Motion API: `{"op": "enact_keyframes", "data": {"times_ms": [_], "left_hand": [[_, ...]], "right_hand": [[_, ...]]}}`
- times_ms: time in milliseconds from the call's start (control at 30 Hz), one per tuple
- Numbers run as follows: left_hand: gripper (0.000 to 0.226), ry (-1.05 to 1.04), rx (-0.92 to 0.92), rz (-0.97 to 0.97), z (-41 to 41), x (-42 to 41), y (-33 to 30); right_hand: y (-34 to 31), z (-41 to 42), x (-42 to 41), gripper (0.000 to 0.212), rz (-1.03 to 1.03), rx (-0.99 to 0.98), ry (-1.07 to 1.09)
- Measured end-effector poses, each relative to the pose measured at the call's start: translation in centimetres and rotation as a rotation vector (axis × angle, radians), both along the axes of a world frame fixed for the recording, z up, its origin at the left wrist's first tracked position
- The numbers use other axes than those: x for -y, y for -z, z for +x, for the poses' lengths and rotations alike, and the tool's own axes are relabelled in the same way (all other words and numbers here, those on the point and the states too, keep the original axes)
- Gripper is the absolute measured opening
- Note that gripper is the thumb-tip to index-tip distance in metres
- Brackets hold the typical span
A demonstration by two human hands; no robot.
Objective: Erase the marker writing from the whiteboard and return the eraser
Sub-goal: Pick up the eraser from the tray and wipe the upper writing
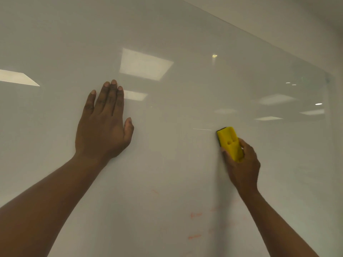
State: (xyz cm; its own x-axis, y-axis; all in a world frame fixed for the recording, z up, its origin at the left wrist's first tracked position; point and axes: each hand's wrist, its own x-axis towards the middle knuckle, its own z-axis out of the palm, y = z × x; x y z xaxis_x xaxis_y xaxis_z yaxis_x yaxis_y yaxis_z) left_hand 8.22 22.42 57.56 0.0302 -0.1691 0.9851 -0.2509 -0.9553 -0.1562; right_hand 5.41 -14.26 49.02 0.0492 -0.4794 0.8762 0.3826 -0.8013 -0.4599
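Pressing eraser (230, 143) against whiteboard (167, 43)

Dim, flat indoor light. The glossy white glass whiteboard (185, 43) mirrors rectangular ceiling light panels (145, 64) as soft glare patches. The whole picture looks hazy, and wide-angle distortion bends the board's top edge.
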Motion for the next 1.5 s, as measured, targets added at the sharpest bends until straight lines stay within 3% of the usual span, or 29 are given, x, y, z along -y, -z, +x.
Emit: {"op": "enact_keyframes", "data": {"times_ms": [133,300,367,633,867,1133,1367,1500], "left_hand": [[0.075,-0.016,-0.011,0.006,0.0,0.0,0.0],[0.076,-0.038,-0.006,-0.009,0.1,0.1,0.0],[0.076,-0.039,-0.003,-0.008,0.1,0.1,0.0],[0.075,-0.053,-0.022,-0.011,0.1,0.1,0.1],[0.076,-0.052,-0.041,-0.014,-0.1,0.0,0.2],[0.075,-0.040,-0.024,-0.016,0.2,0.2,0.3],[0.076,-0.042,-0.027,-0.018,0.1,0.1,0.4],[0.075,-0.048,-0.011,-0.023,0.2,0.2,0.4]], "right_hand": [[3.7,-0.6,-1.0,0.060,-0.234,-0.067,0.044],[2.1,-1.0,-0.1,0.063,-0.044,-0.025,0.008],[1.0,-0.8,-2.5,0.062,-0.081,-0.017,-0.008],[5.0,-1.1,-14.8,0.053,-0.558,0.034,-0.143],[11.2,-1.8,-12.7,0.049,-0.967,-0.110,-0.151],[6.1,-1.3,-13.2,0.052,-0.706,-0.020,-0.147],[9.4,-2.0,-13.2,0.046,-0.991,-0.088,-0.171],[7.8,-1.6,-9.1,0.051,-0.909,-0.060,-0.069]]}}
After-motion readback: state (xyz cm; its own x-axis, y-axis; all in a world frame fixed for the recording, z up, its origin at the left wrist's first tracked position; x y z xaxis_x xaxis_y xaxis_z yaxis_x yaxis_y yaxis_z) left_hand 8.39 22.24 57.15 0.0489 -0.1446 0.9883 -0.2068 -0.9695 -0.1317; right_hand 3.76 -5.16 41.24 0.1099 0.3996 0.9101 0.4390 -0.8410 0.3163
